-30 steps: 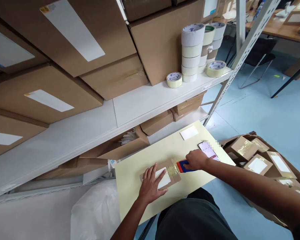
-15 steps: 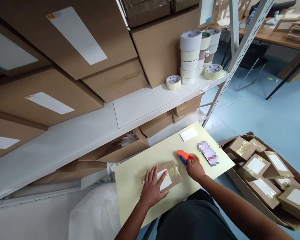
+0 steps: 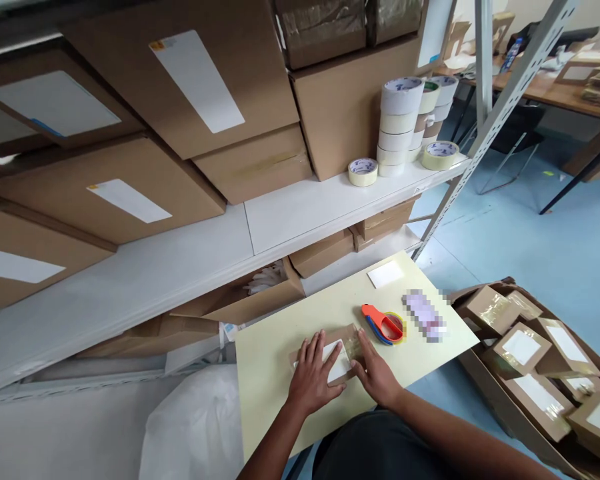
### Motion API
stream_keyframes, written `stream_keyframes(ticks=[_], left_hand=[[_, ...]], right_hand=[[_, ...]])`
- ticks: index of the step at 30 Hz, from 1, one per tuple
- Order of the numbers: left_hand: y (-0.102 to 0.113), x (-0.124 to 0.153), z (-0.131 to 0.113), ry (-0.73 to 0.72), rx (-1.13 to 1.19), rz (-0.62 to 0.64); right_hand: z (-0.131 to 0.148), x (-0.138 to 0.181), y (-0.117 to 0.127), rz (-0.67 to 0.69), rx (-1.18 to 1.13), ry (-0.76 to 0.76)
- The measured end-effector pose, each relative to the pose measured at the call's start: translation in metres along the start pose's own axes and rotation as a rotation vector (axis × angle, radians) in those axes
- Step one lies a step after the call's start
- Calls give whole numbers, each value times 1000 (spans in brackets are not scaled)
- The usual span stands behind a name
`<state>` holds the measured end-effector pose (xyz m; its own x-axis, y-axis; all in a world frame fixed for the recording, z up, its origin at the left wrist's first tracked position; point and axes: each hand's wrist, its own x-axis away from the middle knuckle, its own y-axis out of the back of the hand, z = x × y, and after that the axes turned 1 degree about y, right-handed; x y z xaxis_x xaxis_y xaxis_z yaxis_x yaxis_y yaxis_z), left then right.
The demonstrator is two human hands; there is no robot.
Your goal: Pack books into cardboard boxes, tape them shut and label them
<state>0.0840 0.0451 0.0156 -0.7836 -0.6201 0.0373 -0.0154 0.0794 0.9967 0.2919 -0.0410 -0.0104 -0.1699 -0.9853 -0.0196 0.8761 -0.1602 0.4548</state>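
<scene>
A small cardboard box (image 3: 349,335) with a white label (image 3: 337,365) and shiny clear tape at its right end lies on the pale yellow tabletop (image 3: 270,417). Across the label and the left part of the box rests my left hand (image 3: 310,377), flat with its fingers spread. My right hand (image 3: 377,373) touches the right end of the box, fingers stretched out and thumb apart. Just beyond it lies an orange and blue tape dispenser (image 3: 375,317) with a yellow-edged roll, untouched by either hand.
A blurred-out flat item (image 3: 424,315) and a white card (image 3: 385,274) lie farther back on the table. At right, a large open carton (image 3: 485,380) holds several taped boxes. Behind stands a shelf (image 3: 300,220) with big cartons and stacked tape rolls (image 3: 397,127).
My right hand has let go of the tape dispenser and moved left to the end of the box. The dispenser stays on the table. My left hand remains on the box.
</scene>
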Motion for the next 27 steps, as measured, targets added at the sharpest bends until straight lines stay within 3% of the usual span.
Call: stream_keyframes(ticks=[3, 6, 10, 15, 19, 22, 27], left_hand=[[0, -2, -1, 9, 21, 44], [4, -4, -1, 13, 54, 94], [9, 11, -3, 84, 95, 87], [2, 57, 1, 238, 110, -1], [-1, 78, 26, 285, 191, -20], [8, 75, 55, 425, 308, 8], [22, 66, 96, 766, 611, 62]], right_hand=[[-16, 6, -22, -31, -120, -179], [-30, 2, -19, 27, -198, -295], [-36, 3, -6, 65, -183, -271], [-41, 16, -4, 53, -145, -223], [-55, 8, 4, -92, 77, -124], [-66, -7, 19, -182, 319, -19], [-70, -18, 37, 33, 655, -142]])
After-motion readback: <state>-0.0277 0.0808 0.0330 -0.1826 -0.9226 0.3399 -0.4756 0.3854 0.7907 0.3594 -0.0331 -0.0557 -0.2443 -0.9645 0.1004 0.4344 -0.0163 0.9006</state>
